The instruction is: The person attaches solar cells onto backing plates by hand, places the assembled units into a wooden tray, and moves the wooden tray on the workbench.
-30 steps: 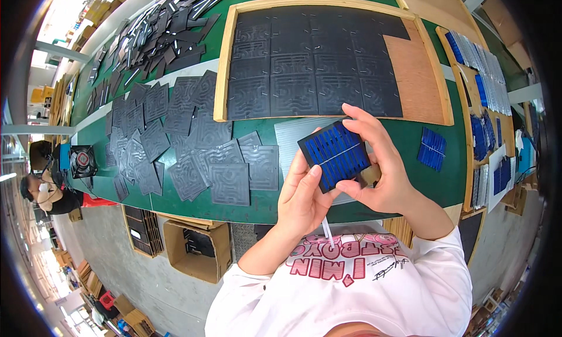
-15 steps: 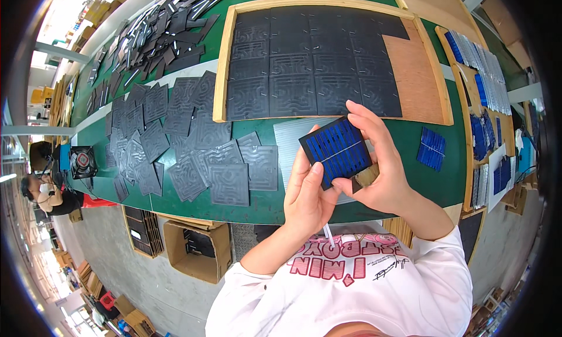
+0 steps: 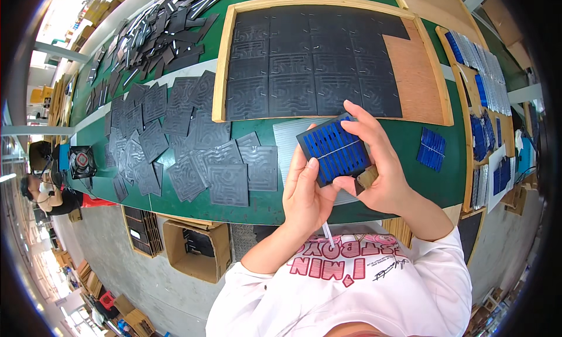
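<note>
Left hand (image 3: 304, 198): closed on the lower-left side of the blue-celled panel (image 3: 335, 151), thumb on its face, fingers mostly hidden behind
Right hand (image 3: 381, 168): curved in a wide C about the panel's right side, a fingertip at the upper edge and the thumb at the lower one, so both hands hold it
Blue-celled panel: raised between the hands over the near part of the bench (image 3: 268, 209), its dark square backing showing around the blue strips; the strips appear to cover most of that backing, though whether they are fixed cannot be told
Tan piece (image 3: 367, 176): small, just beside the panel near the right thumb; its kind is unclear
Corrugated sheet (image 3: 285, 144): pale grey, flat on the bench, partly hidden by the hands
Loose blue cell piece (image 3: 431, 149): on the bench to the right, apart from any dark backing, so it looks unjoined
Loose dark squares (image 3: 228, 185): many, overlapping on the bench to the left, no blue cells on the faces that show
Wooden frame (image 3: 220, 91): beyond the hands, dark squares in rows covering well over half its base; a bare wood strip (image 3: 418, 85) is left along the right, and the farthest row reaches further right than the others
Wooden rack (image 3: 467, 179): far right, bearing many blue strips (image 3: 480, 137)
Dark strips (image 3: 158, 38): heaped at the far left
</note>
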Action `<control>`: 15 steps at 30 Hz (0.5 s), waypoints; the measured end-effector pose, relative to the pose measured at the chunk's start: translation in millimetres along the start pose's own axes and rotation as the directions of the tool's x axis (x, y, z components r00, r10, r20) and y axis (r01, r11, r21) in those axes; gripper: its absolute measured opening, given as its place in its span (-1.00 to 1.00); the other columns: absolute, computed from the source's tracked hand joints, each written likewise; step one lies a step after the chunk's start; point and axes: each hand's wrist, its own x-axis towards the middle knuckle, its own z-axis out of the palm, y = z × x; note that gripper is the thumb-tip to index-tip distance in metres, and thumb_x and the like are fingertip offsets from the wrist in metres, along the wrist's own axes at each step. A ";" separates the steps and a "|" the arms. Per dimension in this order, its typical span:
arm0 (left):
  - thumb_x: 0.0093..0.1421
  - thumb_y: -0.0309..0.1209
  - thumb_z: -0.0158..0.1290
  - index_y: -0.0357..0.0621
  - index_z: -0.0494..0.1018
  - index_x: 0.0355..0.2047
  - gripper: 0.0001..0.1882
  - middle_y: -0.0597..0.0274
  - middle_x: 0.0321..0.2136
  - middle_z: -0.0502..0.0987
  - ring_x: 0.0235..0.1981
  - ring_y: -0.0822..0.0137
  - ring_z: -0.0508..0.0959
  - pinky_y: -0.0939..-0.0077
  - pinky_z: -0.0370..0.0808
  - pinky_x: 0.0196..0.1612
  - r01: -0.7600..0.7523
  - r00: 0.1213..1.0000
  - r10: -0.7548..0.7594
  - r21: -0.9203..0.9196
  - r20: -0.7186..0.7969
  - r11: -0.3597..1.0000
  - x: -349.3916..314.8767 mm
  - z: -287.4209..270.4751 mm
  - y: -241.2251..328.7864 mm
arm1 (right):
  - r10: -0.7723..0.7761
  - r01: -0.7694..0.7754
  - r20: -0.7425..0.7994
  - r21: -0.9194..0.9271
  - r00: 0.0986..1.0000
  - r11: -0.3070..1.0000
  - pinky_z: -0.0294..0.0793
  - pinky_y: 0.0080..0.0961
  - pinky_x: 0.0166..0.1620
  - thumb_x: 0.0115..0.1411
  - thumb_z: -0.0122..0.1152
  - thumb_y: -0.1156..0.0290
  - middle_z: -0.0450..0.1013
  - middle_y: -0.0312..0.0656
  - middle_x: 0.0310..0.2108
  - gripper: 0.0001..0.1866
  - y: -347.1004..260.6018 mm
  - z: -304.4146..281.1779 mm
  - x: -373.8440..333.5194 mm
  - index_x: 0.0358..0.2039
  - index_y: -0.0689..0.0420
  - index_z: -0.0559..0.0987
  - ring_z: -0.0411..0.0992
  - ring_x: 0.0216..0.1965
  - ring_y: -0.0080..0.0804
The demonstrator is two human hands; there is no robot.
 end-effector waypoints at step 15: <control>0.26 -0.75 -0.22 -0.07 -0.17 0.43 -0.23 0.06 0.26 0.20 0.22 0.23 0.37 0.33 0.43 0.20 0.027 0.997 -0.033 0.096 0.066 0.995 -0.7 -4.1 4.7 | 0.041 -0.040 -0.008 0.029 0.999 0.999 0.39 -0.27 0.19 -0.13 0.51 0.53 0.09 0.03 0.35 -0.14 -1.5 1.2 -1.4 0.22 0.05 0.32 0.22 0.29 -0.01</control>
